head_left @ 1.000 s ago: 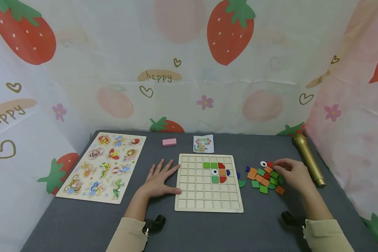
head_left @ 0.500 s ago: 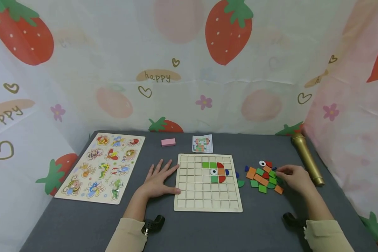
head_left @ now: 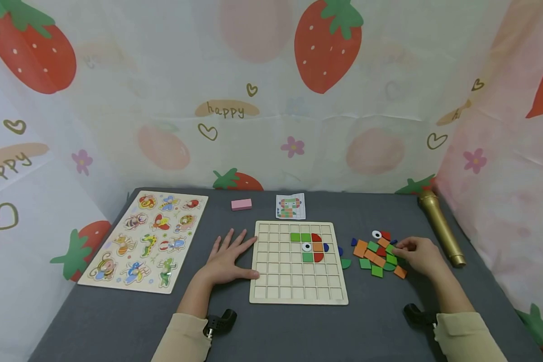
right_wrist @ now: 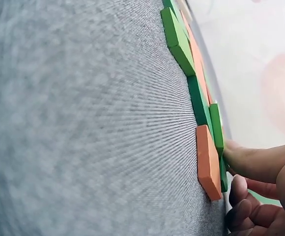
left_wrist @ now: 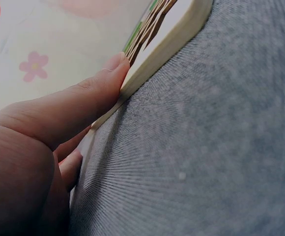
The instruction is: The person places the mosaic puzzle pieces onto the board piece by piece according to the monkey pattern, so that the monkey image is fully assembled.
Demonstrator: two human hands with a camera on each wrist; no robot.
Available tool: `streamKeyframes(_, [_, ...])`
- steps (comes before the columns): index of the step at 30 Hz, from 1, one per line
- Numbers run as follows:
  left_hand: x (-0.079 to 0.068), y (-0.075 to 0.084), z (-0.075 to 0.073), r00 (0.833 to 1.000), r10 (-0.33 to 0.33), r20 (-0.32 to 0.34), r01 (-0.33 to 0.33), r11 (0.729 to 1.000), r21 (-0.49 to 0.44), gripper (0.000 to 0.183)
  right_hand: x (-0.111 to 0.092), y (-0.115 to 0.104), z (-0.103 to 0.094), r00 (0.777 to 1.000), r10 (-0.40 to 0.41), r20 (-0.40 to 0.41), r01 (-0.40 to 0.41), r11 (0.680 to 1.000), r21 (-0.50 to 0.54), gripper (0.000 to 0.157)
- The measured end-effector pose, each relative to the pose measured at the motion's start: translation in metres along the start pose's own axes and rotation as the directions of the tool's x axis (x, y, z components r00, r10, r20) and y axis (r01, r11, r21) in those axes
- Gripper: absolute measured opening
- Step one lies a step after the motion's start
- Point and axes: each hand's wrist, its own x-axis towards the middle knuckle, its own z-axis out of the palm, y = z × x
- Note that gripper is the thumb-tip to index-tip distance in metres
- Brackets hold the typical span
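My left hand (head_left: 226,262) lies with fingers spread at the left edge of a pale wooden grid board (head_left: 294,282). In the left wrist view its thumb (left_wrist: 96,91) presses against the board's side. On the board's upper right part sit several coloured pieces, among them a white eye disc (head_left: 306,247) and an orange square (head_left: 318,247). To the right, my right hand (head_left: 422,257) reaches into a loose pile of tiles, thumb and forefinger pinching a green tile (head_left: 390,249) at its edge. Its other fingers are curled beneath, beside an orange tile (right_wrist: 209,162).
A small picture card (head_left: 291,206) and a pink block (head_left: 241,204) lie behind the board. At left is an insect puzzle board (head_left: 138,241). A gold cylinder (head_left: 442,229) lies at the far right. Blue and green pieces (head_left: 346,263) lie by the board's right edge.
My right hand draws back slightly from the pile, uncovering a blue piece, then returns to the green tile at its right side. The left hand stays against the board.
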Motion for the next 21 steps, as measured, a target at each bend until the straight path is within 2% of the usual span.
streamKeyframes(7, [0.0,-0.001,0.0,1.0,0.005,0.001,-0.005,1.0,0.007,0.1,-0.002,-0.002,-0.002,1.0,-0.011,0.009,0.011,0.999,0.048,0.036])
streamKeyframes(12, [0.0,0.0,0.0,1.0,0.004,-0.001,-0.004,1.0,0.008,0.1,-0.002,-0.007,-0.007,0.998,-0.053,-0.016,0.054,0.997,0.048,0.033])
streamKeyframes(21, [0.001,-0.001,0.001,1.0,0.0,0.002,0.0,1.0,0.007,0.101,-0.004,-0.029,-0.01,0.995,-0.089,-0.054,0.092,0.995,0.05,0.031])
